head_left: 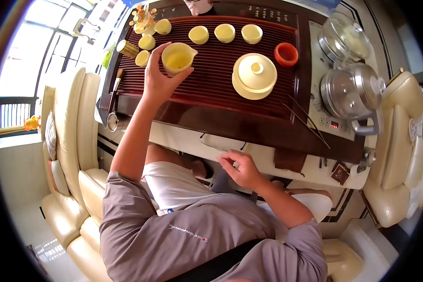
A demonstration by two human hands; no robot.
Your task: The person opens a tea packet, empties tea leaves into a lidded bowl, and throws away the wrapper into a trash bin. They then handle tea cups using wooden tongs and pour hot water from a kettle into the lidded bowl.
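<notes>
Left hand (160, 82) curved about halfway open: the thumb and fingers span a small cream pitcher (175, 70), gripping its sides below the rim, with the spout pointing off to the right. Judging from over here, it's ceramic: stiff, fairly light even with the pale yellow liquid (178, 58) in it, smooth enough to slip if wet, and easily chipped. I'd take it as this person does, high on the wall and clear of the spout, keeping it level; the wall may well be hot. Whether its base touches the slatted tray (211, 87) beneath, I can't tell.

Beyond that hand and to its right stand three little cups (224, 33) in a row; well to its right sits a lidded pot (254, 77). Nearer the body, the right hand (242, 170) hangs loosely curled in front of the counter (188, 115), fingers bent in towards the thumb; I can't make out anything in it.
</notes>
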